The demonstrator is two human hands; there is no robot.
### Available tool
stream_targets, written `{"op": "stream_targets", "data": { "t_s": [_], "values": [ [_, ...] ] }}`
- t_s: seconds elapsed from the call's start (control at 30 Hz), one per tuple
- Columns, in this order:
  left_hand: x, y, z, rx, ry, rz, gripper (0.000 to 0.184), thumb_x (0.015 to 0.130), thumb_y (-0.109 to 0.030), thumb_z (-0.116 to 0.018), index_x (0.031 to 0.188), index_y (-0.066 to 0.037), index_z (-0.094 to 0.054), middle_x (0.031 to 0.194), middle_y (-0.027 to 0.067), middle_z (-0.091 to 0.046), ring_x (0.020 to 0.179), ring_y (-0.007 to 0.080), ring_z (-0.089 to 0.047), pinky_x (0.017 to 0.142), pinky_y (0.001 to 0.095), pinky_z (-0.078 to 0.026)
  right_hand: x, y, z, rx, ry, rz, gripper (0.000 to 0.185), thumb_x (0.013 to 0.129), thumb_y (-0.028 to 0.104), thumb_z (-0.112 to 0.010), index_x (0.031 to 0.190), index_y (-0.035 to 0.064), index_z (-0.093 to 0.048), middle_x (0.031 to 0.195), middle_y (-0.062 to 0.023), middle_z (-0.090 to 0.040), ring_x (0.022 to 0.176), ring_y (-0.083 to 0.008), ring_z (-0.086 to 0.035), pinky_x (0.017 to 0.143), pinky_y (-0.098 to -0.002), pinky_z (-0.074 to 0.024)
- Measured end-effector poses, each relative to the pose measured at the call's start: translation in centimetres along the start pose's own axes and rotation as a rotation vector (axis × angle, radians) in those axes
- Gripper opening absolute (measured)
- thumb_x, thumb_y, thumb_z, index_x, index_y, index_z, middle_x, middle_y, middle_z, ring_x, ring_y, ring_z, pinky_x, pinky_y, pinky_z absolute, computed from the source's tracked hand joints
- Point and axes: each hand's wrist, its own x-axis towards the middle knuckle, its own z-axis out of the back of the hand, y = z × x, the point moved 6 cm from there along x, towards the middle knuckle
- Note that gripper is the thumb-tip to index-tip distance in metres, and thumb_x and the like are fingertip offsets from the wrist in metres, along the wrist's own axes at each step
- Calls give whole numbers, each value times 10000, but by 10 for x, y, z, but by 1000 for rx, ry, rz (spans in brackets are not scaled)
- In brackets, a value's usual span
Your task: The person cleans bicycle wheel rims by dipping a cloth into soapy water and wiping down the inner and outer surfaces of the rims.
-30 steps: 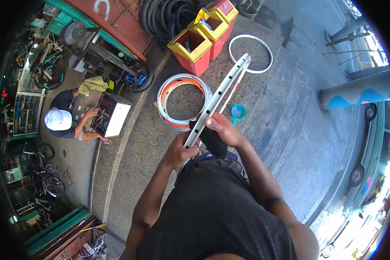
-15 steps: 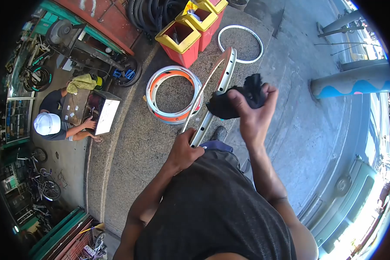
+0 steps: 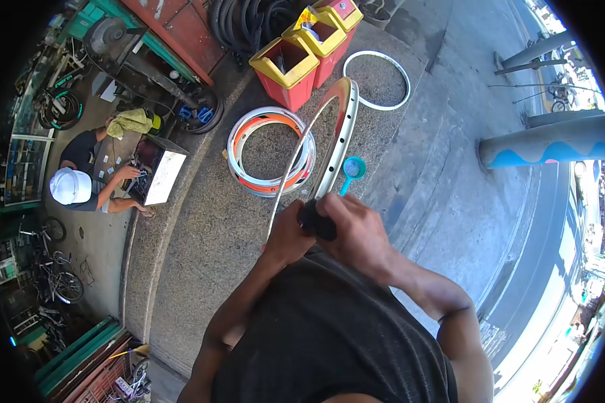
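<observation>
A silvery bicycle rim (image 3: 343, 131) with a row of dark holes stands tilted in front of my body. My left hand (image 3: 289, 235) is closed round its near part. A black cloth (image 3: 318, 220) is bunched in my right hand (image 3: 361, 235), whose fingers press it against the rim beside my left hand. Beyond the rim, on the pavement, lie stacked silver and orange rims (image 3: 238, 151). A white rim (image 3: 405, 84) lies farther off, and a teal dipper (image 3: 353, 168) rests to the right of the held rim.
Red bins with yellow tops (image 3: 286, 64) stand ahead beside black tires (image 3: 238, 27). At the left, a person in a white cap (image 3: 72, 186) sits by an open box (image 3: 166, 178). Bicycles (image 3: 64, 285) stand lower left. A thick post (image 3: 544, 142) is at the right.
My right hand with the black cloth has come down from the raised position beside the rim to the rim's near part, next to my left hand. The teal dipper shows again.
</observation>
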Motion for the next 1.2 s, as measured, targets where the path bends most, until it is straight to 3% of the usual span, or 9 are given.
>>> {"op": "stream_targets", "data": {
  "t_s": [0.07, 0.33, 0.4, 0.6, 0.73, 0.8, 0.93, 1.03, 1.2],
  "values": [
    [-2, -10, 3, 108, -13, 12, 369, 773, -124, -676, 1112, 16, -640, 867, 96, -680, 799, 161, -633, 756, 361, -518, 20, -11, 22, -15, -41, -81, 449, 720, 66, -802, 1084, 92, -540, 935, -167, -675, 895, -420, -701, 760, -489, -578],
    [-14, -18, 2, 110, -6, 27, 324, 770, -148, -675, 1033, 38, -647, 792, 123, -637, 735, 189, -610, 725, 360, -502, 93, -64, 76, -337, -83, -200, 300, 834, 207, -736, 1097, 120, -620, 829, -187, -722, 843, -423, -722, 761, -538, -548],
    [-14, -18, 3, 81, -42, -20, 302, 757, -192, -705, 935, 36, -619, 764, 174, -660, 708, 285, -667, 690, 407, -510, 85, -55, 68, -337, -91, -256, 292, 826, 187, -730, 1090, 121, -625, 806, -188, -716, 836, -422, -722, 751, -540, -547],
    [-7, -2, 3, 51, -47, -14, 312, 748, -184, -692, 946, 45, -616, 760, 176, -655, 705, 267, -659, 686, 404, -500, 40, -11, 11, -171, 241, -193, 442, 794, 179, -746, 1200, 162, -575, 802, -183, -722, 812, -426, -731, 722, -546, -567],
    [-8, -6, 5, 117, 35, -4, 331, 778, -135, -682, 1058, 38, -644, 828, 130, -688, 772, 191, -666, 725, 359, -520, 57, -45, 42, -217, 83, -220, 454, 767, 249, -828, 1132, 160, -573, 920, -138, -746, 874, -411, -732, 748, -526, -565],
    [-11, -9, 4, 81, -9, -84, 313, 742, -171, -685, 944, 52, -597, 747, 208, -654, 698, 328, -669, 682, 427, -507, 79, -71, 62, -304, -57, -260, 365, 834, 227, -773, 1141, 163, -587, 903, -142, -739, 865, -411, -724, 744, -535, -557],
    [-6, -16, 6, 109, 18, -72, 322, 738, -166, -689, 959, 52, -607, 761, 228, -661, 721, 360, -683, 694, 437, -515, 76, -72, 54, -295, -154, -181, 273, 881, 193, -722, 1125, 153, -607, 931, -145, -734, 860, -412, -719, 741, -536, -549],
    [-2, 3, 5, 163, 88, 72, 341, 761, -99, -695, 1074, 22, -635, 858, 107, -678, 849, 229, -687, 794, 374, -532, 52, -28, 18, -77, 16, -105, 304, 849, 152, -731, 1121, 135, -595, 949, -142, -733, 868, -411, -724, 753, -526, -559],
    [3, -8, 3, 93, 18, -210, 376, 759, -179, -706, 1065, 34, -664, 903, 208, -728, 927, 363, -734, 800, 440, -554, 26, -14, -26, 36, 200, -51, 448, 756, 194, -829, 1114, 111, -573, 1043, -150, -723, 927, -407, -716, 763, -502, -565]
  ]
}}
